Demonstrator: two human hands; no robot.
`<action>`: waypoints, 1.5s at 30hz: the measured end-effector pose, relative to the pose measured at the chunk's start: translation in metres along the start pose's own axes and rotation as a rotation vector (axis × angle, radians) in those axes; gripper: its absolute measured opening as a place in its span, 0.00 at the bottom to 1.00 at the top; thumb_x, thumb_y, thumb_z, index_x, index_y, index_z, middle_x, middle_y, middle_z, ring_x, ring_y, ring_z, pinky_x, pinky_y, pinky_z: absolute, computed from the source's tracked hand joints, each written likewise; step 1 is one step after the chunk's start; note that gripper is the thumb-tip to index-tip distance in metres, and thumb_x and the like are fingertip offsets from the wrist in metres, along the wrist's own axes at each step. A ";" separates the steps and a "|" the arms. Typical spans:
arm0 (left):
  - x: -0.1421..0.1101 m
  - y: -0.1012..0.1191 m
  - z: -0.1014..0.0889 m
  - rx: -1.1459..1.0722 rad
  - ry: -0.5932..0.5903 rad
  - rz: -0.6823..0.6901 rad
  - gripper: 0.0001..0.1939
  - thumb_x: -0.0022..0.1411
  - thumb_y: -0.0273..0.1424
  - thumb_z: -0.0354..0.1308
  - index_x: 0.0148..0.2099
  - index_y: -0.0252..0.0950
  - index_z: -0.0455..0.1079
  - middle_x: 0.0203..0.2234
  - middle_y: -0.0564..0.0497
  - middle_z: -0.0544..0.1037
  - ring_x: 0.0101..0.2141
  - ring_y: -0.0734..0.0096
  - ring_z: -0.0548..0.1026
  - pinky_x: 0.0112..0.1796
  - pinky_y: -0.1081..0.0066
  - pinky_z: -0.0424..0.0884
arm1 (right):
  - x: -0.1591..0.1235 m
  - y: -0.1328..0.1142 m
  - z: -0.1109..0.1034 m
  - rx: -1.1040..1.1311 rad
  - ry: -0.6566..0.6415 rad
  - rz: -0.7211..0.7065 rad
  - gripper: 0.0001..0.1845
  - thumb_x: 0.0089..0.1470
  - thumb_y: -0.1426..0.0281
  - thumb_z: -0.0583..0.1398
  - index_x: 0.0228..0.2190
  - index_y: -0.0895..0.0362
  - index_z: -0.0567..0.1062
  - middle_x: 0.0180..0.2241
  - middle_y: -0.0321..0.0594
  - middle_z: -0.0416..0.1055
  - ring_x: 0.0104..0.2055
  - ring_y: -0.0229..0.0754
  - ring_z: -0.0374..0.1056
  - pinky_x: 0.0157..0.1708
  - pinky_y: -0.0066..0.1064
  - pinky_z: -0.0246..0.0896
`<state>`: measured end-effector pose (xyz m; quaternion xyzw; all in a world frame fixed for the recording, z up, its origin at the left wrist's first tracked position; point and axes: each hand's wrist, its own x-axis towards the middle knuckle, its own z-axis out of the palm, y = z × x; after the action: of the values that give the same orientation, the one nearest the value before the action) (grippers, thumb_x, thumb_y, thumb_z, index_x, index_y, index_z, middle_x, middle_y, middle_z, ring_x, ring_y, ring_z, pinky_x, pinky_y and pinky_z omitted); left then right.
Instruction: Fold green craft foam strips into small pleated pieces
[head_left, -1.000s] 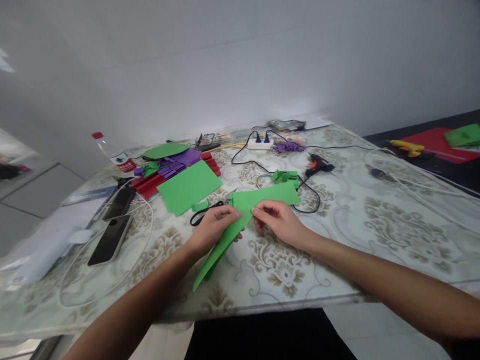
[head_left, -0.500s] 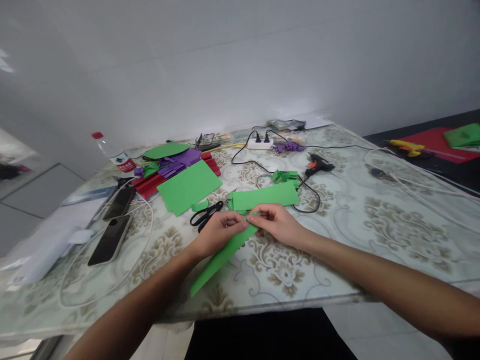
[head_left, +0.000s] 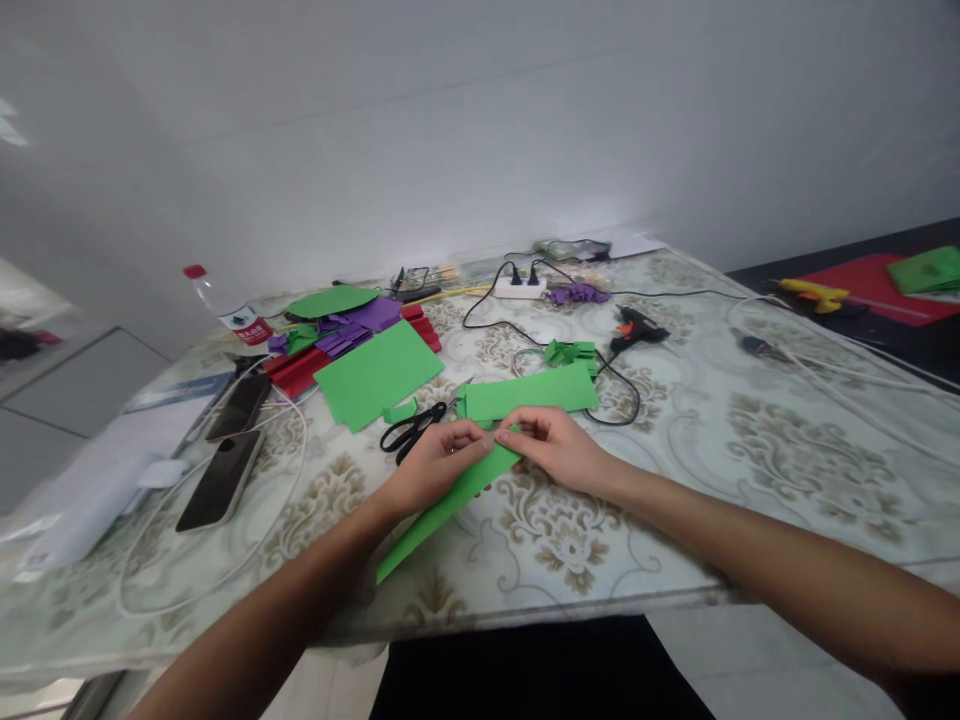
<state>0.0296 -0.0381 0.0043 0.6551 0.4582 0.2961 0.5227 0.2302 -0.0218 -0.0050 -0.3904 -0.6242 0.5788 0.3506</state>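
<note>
A long strip of green paper (head_left: 442, 512) slants from my fingertips down toward the table's front edge. My left hand (head_left: 439, 465) pinches its upper end, and my right hand (head_left: 555, 448) pinches the same end just to the right. Thumbs and fingertips nearly meet there, so the very tip of the strip is hidden. Black-handled scissors (head_left: 405, 432) lie right behind my left hand. Beyond my fingers rests another green paper strip (head_left: 529, 392) with a folded left end. A larger green sheet (head_left: 382, 375) lies to the left of it.
A black glue gun (head_left: 636, 328) and a white power strip (head_left: 520, 289) with black cords are at the back. Two phones (head_left: 221, 480), a white cable and a bottle (head_left: 244, 322) stand left. Purple and red paper (head_left: 300, 372) is piled behind. A yellow glue gun (head_left: 816, 295) lies far right.
The lower end of the green strip has swung slightly left and up, and its face shows a bit wider. Both hands stay almost in place, still pinching it.
</note>
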 end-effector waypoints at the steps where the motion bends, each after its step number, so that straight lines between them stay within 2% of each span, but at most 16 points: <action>1: 0.000 0.000 0.000 -0.003 0.000 -0.003 0.16 0.64 0.43 0.59 0.35 0.33 0.73 0.23 0.54 0.74 0.23 0.74 0.73 0.26 0.74 0.69 | 0.000 0.000 0.000 -0.001 0.004 0.001 0.23 0.50 0.49 0.65 0.30 0.58 0.76 0.14 0.25 0.54 0.17 0.32 0.52 0.23 0.29 0.66; 4: 0.000 -0.001 0.000 -0.038 0.002 -0.035 0.17 0.62 0.44 0.60 0.35 0.34 0.72 0.23 0.53 0.75 0.22 0.73 0.74 0.25 0.74 0.71 | 0.000 0.001 0.000 0.002 0.030 -0.001 0.23 0.50 0.49 0.65 0.31 0.58 0.76 0.15 0.26 0.56 0.17 0.33 0.55 0.23 0.29 0.66; 9: 0.002 0.000 -0.007 -0.111 -0.078 -0.118 0.19 0.62 0.47 0.61 0.34 0.34 0.70 0.25 0.50 0.79 0.22 0.70 0.78 0.24 0.73 0.73 | 0.007 0.004 -0.009 0.036 0.145 -0.071 0.20 0.50 0.52 0.66 0.31 0.57 0.76 0.23 0.34 0.69 0.25 0.38 0.67 0.26 0.29 0.66; 12: 0.005 0.001 -0.018 -0.112 -0.122 -0.153 0.20 0.61 0.48 0.61 0.34 0.34 0.70 0.27 0.48 0.81 0.23 0.71 0.78 0.26 0.74 0.74 | 0.012 0.008 -0.017 0.074 0.228 -0.065 0.19 0.51 0.53 0.65 0.31 0.57 0.75 0.25 0.35 0.70 0.26 0.40 0.68 0.28 0.31 0.68; 16: 0.009 0.001 -0.036 -0.063 -0.099 -0.210 0.21 0.57 0.48 0.65 0.33 0.34 0.71 0.25 0.49 0.80 0.22 0.72 0.78 0.24 0.75 0.73 | 0.016 0.010 -0.024 0.139 0.308 -0.063 0.18 0.51 0.53 0.65 0.30 0.56 0.74 0.26 0.36 0.70 0.27 0.41 0.68 0.29 0.34 0.70; 18: 0.012 0.001 -0.044 -0.050 -0.026 -0.216 0.21 0.53 0.46 0.68 0.32 0.33 0.71 0.23 0.49 0.80 0.20 0.72 0.77 0.22 0.76 0.72 | 0.017 0.009 -0.026 0.176 0.329 -0.047 0.18 0.49 0.54 0.66 0.30 0.55 0.73 0.27 0.37 0.70 0.27 0.42 0.68 0.29 0.35 0.70; 23: 0.017 0.001 -0.057 -0.171 0.376 -0.132 0.22 0.48 0.40 0.73 0.40 0.32 0.71 0.17 0.52 0.76 0.18 0.72 0.75 0.20 0.77 0.70 | 0.017 0.005 -0.027 0.235 0.346 0.006 0.18 0.48 0.55 0.67 0.31 0.54 0.72 0.29 0.38 0.70 0.30 0.44 0.70 0.29 0.37 0.71; 26: 0.020 0.001 -0.060 -0.298 0.549 -0.026 0.25 0.46 0.37 0.73 0.44 0.33 0.69 0.18 0.54 0.76 0.20 0.71 0.77 0.20 0.77 0.72 | 0.015 0.005 -0.024 0.185 0.251 0.046 0.17 0.48 0.56 0.67 0.28 0.56 0.72 0.27 0.36 0.67 0.27 0.40 0.69 0.28 0.33 0.69; 28: 0.021 0.000 -0.060 -0.338 0.589 0.023 0.26 0.46 0.36 0.73 0.45 0.33 0.68 0.19 0.55 0.76 0.21 0.71 0.77 0.20 0.78 0.73 | 0.013 0.006 -0.022 0.114 0.116 0.086 0.17 0.47 0.56 0.68 0.28 0.57 0.73 0.24 0.33 0.65 0.25 0.36 0.66 0.26 0.29 0.63; 30: 0.022 -0.002 -0.058 -0.329 0.560 0.042 0.26 0.47 0.35 0.73 0.45 0.32 0.68 0.19 0.56 0.76 0.20 0.73 0.76 0.20 0.78 0.72 | 0.010 0.006 -0.018 0.054 -0.035 0.108 0.19 0.47 0.56 0.68 0.28 0.59 0.74 0.22 0.31 0.63 0.22 0.33 0.60 0.22 0.26 0.55; 33: 0.020 -0.004 -0.045 -0.265 0.389 0.031 0.26 0.50 0.36 0.71 0.48 0.31 0.68 0.17 0.56 0.75 0.17 0.75 0.73 0.20 0.78 0.71 | 0.005 0.003 -0.011 0.025 -0.171 0.108 0.23 0.48 0.51 0.67 0.31 0.60 0.75 0.19 0.28 0.61 0.20 0.30 0.52 0.20 0.25 0.43; 35: 0.017 -0.004 -0.032 -0.226 0.265 0.031 0.27 0.51 0.37 0.71 0.49 0.32 0.67 0.18 0.56 0.76 0.17 0.74 0.73 0.20 0.76 0.72 | 0.002 -0.001 -0.006 0.035 -0.194 0.116 0.26 0.49 0.49 0.66 0.32 0.60 0.75 0.19 0.29 0.62 0.21 0.31 0.54 0.21 0.26 0.43; 39: 0.010 -0.003 -0.007 -0.174 0.153 0.031 0.27 0.50 0.38 0.72 0.47 0.34 0.67 0.17 0.58 0.75 0.17 0.71 0.75 0.22 0.74 0.73 | -0.001 -0.006 -0.001 0.062 -0.228 0.098 0.26 0.47 0.48 0.67 0.27 0.60 0.72 0.18 0.28 0.59 0.21 0.31 0.52 0.22 0.27 0.43; 42: 0.007 -0.002 -0.001 -0.204 0.136 0.029 0.27 0.50 0.40 0.71 0.47 0.35 0.65 0.18 0.57 0.76 0.18 0.69 0.76 0.22 0.72 0.73 | -0.001 -0.006 -0.001 0.058 -0.229 0.091 0.26 0.46 0.48 0.68 0.25 0.59 0.70 0.18 0.26 0.57 0.21 0.31 0.50 0.22 0.27 0.41; 45: 0.007 -0.003 -0.006 -0.244 0.159 0.023 0.23 0.54 0.43 0.69 0.43 0.35 0.65 0.18 0.56 0.77 0.17 0.71 0.75 0.21 0.73 0.72 | -0.001 -0.005 -0.001 0.069 -0.201 0.091 0.27 0.44 0.48 0.69 0.24 0.59 0.68 0.18 0.26 0.56 0.21 0.30 0.49 0.22 0.26 0.42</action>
<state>0.0266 -0.0290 0.0027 0.5662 0.4513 0.4067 0.5572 0.2313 -0.0218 0.0003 -0.3459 -0.6176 0.6515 0.2730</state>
